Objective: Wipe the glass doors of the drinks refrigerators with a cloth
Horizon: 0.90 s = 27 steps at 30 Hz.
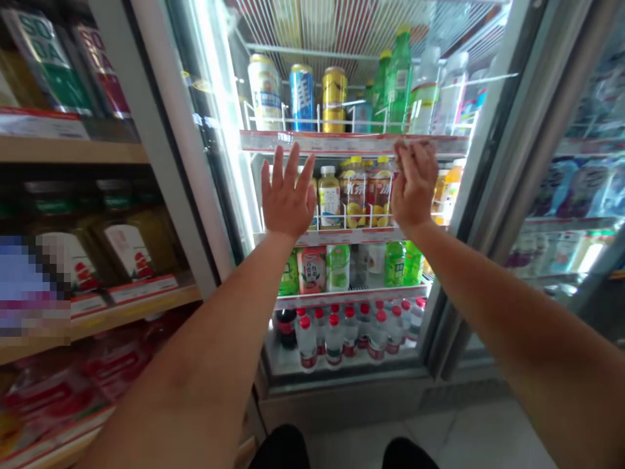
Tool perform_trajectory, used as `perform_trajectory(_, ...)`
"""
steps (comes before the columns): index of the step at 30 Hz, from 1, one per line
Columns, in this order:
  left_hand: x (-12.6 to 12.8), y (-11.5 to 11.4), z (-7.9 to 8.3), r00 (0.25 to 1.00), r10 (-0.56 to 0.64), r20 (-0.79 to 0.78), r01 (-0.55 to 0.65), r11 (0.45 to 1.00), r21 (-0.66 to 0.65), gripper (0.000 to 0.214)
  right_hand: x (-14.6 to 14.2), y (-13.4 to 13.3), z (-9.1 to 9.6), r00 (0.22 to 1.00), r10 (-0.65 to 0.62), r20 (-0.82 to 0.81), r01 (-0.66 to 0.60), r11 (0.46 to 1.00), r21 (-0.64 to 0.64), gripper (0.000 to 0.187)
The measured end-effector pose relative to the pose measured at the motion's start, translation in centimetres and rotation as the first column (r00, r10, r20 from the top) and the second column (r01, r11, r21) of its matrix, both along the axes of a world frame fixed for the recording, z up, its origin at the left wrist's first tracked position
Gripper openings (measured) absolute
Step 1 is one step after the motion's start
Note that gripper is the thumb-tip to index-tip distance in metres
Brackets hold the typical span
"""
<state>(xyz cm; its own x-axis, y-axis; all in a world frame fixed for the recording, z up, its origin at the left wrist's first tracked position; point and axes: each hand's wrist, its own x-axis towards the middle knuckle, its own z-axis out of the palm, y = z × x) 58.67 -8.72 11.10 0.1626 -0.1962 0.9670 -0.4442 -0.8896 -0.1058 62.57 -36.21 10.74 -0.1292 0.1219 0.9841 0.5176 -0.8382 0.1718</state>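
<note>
Both my arms reach into an open drinks fridge. My left hand [288,194] is held up flat with its fingers stretched and spread, holding nothing, in front of the second shelf. My right hand [415,182] is raised beside it with its fingers curled loosely near the upper shelf's price strip [342,142]; nothing shows in it. Between the hands stand yellow-capped tea bottles [367,192] and a pale bottle [329,195]. Cans [301,96] and green bottles [398,78] stand on the shelf above.
Lower shelves hold green drink bottles [395,264] and red-capped water bottles [342,335]. The fridge door [493,195] hangs open at right, with a second glass-door fridge beyond. Wooden shelves [73,153] with packaged goods stand at left. Tiled floor lies below.
</note>
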Motion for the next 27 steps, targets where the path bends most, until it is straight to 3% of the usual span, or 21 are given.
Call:
perform_trajectory(2, 0.0, 0.0, 0.0, 1.000, -0.014, 0.010, 0.014, 1.000, -0.006, 0.059, -0.8, 0.2, -2.3, 0.998, -0.019, -0.061, 0.006, 0.980, -0.200, 0.060)
perform_trajectory(4, 0.2, 0.1, 0.0, 0.999, -0.007, 0.037, 0.006, 1.000, 0.008, 0.059, -1.6, 0.0, -3.8, 0.989, -0.047, -0.137, -0.023, 0.882, -0.471, 0.058)
perform_trajectory(5, 0.3, 0.2, 0.0, 0.998, 0.004, 0.056, -0.005, 1.000, 0.019, 0.058, -1.9, -0.3, -3.8, 0.986, -0.056, -0.158, -0.038, 0.846, -0.532, 0.056)
perform_trajectory(6, 0.4, 0.2, 0.0, 0.997, 0.016, 0.076, -0.018, 1.000, 0.025, 0.058, -2.0, -0.7, -3.3, 0.985, -0.052, -0.163, -0.043, 0.846, -0.531, 0.055)
perform_trajectory(7, 0.5, 0.3, 0.0, 0.995, 0.024, 0.095, -0.027, 0.999, 0.027, 0.057, -1.9, -1.2, -2.5, 0.988, -0.037, -0.151, -0.039, 0.883, -0.469, 0.054)
perform_trajectory(9, 0.6, 0.3, 0.0, 0.993, 0.017, 0.119, -0.020, 1.000, 0.024, 0.057, -1.5, -2.1, -0.7, 0.997, 0.003, -0.078, -0.020, 0.973, -0.229, 0.053)
perform_trajectory(11, 0.7, 0.4, 0.0, 0.991, 0.006, 0.130, -0.009, 1.000, 0.018, 0.058, -1.2, -2.5, 0.0, 1.000, 0.009, 0.001, -0.008, 0.998, -0.060, 0.054)
perform_trajectory(12, 0.6, 0.3, 0.0, 0.991, 0.004, 0.130, -0.007, 1.000, 0.020, 0.058, -1.1, -2.4, -0.4, 1.000, 0.005, 0.019, -0.004, 0.999, -0.051, 0.055)
perform_trajectory(13, 0.6, 0.3, 0.0, 0.992, 0.004, 0.129, -0.008, 1.000, 0.024, 0.057, -1.2, -2.2, -1.2, 1.000, 0.002, 0.015, 0.000, 0.995, -0.096, 0.057)
perform_trajectory(15, 0.6, 0.4, -0.1, 0.991, 0.010, 0.130, -0.014, 1.000, 0.024, 0.057, -1.7, -1.7, -3.6, 0.999, -0.003, -0.038, -0.009, 0.951, -0.308, 0.062)
perform_trajectory(17, 0.7, 0.4, -0.1, 0.989, 0.013, 0.148, -0.016, 1.000, 0.025, 0.058, -2.2, -1.4, -5.4, 0.995, -0.022, -0.101, -0.036, 0.842, -0.538, 0.064)
perform_trajectory(19, 0.7, 0.4, -0.1, 0.985, 0.016, 0.170, -0.022, 0.999, 0.032, 0.059, -2.4, -1.5, -5.3, 0.992, -0.041, -0.118, -0.041, 0.785, -0.618, 0.062)
perform_trajectory(21, 0.7, 0.5, -0.1, 0.983, 0.021, 0.184, -0.029, 0.999, 0.043, 0.060, -2.2, -1.7, -3.6, 0.996, -0.036, -0.083, -0.012, 0.858, -0.514, 0.060)
perform_trajectory(24, 0.6, 0.5, -0.1, 0.983, 0.035, 0.182, -0.045, 0.998, 0.049, 0.060, -1.6, -1.3, -1.0, 1.000, -0.019, 0.009, 0.020, 0.984, -0.179, 0.058)
perform_trajectory(26, 0.5, 0.4, -0.1, 0.984, 0.035, 0.177, -0.044, 0.998, 0.046, 0.059, -1.5, -0.5, -1.2, 0.999, -0.021, 0.033, 0.023, 0.997, -0.067, 0.059)
perform_trajectory(27, 0.5, 0.4, -0.1, 0.985, 0.031, 0.171, -0.038, 0.998, 0.042, 0.058, -1.5, 0.0, -2.0, 1.000, -0.020, 0.020, 0.022, 0.995, -0.100, 0.060)
